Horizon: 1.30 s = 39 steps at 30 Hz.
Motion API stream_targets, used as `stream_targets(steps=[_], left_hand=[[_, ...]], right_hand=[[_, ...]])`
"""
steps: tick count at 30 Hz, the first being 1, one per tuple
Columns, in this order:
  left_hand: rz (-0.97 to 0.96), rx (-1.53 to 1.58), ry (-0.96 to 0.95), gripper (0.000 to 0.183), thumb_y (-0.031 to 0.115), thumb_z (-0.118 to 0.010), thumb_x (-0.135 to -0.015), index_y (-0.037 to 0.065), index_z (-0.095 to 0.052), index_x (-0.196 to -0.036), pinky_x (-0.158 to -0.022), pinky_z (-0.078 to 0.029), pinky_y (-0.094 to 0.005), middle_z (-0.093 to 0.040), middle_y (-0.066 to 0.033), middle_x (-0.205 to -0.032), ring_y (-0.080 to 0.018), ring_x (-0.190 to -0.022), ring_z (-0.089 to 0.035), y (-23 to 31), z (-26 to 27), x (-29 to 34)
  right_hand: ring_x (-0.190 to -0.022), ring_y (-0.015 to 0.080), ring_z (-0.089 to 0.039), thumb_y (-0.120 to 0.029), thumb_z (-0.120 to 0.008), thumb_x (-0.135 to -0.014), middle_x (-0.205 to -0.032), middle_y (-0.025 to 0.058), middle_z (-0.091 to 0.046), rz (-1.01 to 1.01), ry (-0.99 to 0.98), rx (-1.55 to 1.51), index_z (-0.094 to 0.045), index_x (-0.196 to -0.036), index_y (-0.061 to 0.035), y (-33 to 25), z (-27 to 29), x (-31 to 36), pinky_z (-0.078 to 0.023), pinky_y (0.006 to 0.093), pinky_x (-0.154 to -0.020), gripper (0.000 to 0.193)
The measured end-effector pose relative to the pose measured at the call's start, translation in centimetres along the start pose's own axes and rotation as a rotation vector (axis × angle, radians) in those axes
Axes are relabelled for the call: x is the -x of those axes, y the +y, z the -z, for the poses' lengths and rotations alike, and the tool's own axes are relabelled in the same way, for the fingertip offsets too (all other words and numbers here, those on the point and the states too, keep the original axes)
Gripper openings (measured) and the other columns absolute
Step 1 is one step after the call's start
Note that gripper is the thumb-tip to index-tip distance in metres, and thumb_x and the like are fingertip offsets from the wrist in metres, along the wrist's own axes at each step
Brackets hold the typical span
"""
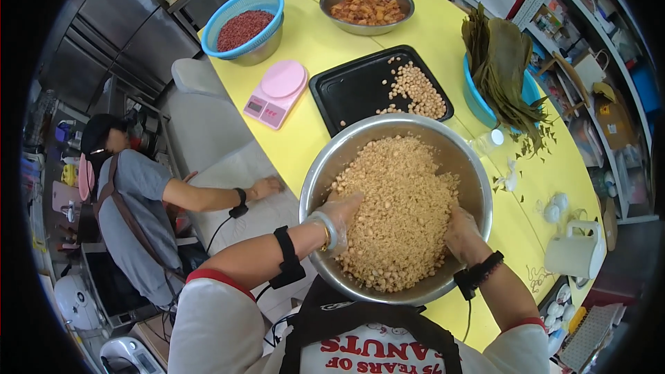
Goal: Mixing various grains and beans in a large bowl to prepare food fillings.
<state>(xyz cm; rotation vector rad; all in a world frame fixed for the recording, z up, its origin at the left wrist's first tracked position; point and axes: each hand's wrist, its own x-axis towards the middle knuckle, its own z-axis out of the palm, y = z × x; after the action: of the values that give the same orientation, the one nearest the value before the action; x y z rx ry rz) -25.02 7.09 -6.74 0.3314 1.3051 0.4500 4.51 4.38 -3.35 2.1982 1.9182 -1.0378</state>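
Observation:
A large steel bowl (478,166) in front of me holds a heap of tan rice grains mixed with peanuts (398,215). My left hand (338,218), in a thin clear glove, is in the bowl at the heap's left side. Its thumb side lies stretched over the grains, and the other fingers are partly sunk in them. On the opposite side, my right hand (465,235), also gloved, reaches down between the heap and the bowl wall. Its fingers are buried in the grains, so their pose is hidden.
Behind the bowl, a black tray (350,86) holds loose peanuts, beside a pink scale (277,93). Also on the yellow table are a blue basket (273,3) of reddish grains, a bowl of orange-brown chunks (367,10), long leaves (506,62) and a white jug (575,249). A person (138,194) sits at left.

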Motion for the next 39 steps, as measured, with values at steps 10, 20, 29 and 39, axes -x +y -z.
stream_targets(steps=[10, 20, 29, 39], left_hand=[[0.145, -0.071, -0.206, 0.070, 0.053, -0.043, -0.092, 0.010, -0.028, -0.145, -0.108, -0.029, -0.0463, -0.034, -0.0171, -0.146, -0.0309, -0.132, -0.037, 1.3, -1.4, -0.9], [0.066, 0.182, -0.557, 0.047, 0.035, -0.044, -0.097, 0.006, -0.040, -0.134, -0.091, -0.049, -0.0437, -0.047, -0.0138, -0.135, -0.0267, -0.118, -0.051, 5.8, -4.6, 6.8], [0.176, 0.164, -0.031, 0.056, 0.046, -0.038, -0.096, 0.010, -0.037, -0.139, -0.103, -0.039, -0.0498, -0.044, -0.0156, -0.139, -0.0313, -0.121, -0.049, -1.9, -1.6, 1.0], [0.248, 0.216, -0.259, 0.063, 0.054, -0.036, -0.094, 0.010, -0.040, -0.138, -0.104, -0.035, -0.0527, -0.046, -0.0140, -0.138, -0.0320, -0.122, -0.048, 2.1, -6.1, 6.1]], right_hand=[[-0.103, 0.0275, -0.061, -0.040, -0.045, -0.095, -0.122, 0.0131, -0.058, -0.429, -0.447, -1.705, -0.051, -0.125, -0.0040, -1.7, -1.5, -3.2, -0.050, 0.0434, -0.090, 0.048], [-0.114, 0.0303, -0.054, -0.046, -0.039, -0.095, -0.127, 0.0128, -0.054, -0.072, -0.325, -1.792, -0.045, -0.133, -0.0067, -6.3, 5.4, 3.1, -0.041, 0.0534, -0.098, 0.054], [-0.120, 0.0370, -0.048, -0.038, -0.031, -0.097, -0.132, 0.0152, -0.050, -0.268, -0.215, -1.651, -0.042, -0.135, -0.0100, 4.1, -7.8, 1.4, -0.033, 0.0670, -0.098, 0.049], [-0.121, 0.0343, -0.046, -0.047, -0.032, -0.096, -0.138, 0.0132, -0.045, -0.373, -0.354, -1.831, -0.041, -0.136, -0.0125, -2.2, -3.4, 0.5, -0.032, 0.0642, -0.098, 0.053]])
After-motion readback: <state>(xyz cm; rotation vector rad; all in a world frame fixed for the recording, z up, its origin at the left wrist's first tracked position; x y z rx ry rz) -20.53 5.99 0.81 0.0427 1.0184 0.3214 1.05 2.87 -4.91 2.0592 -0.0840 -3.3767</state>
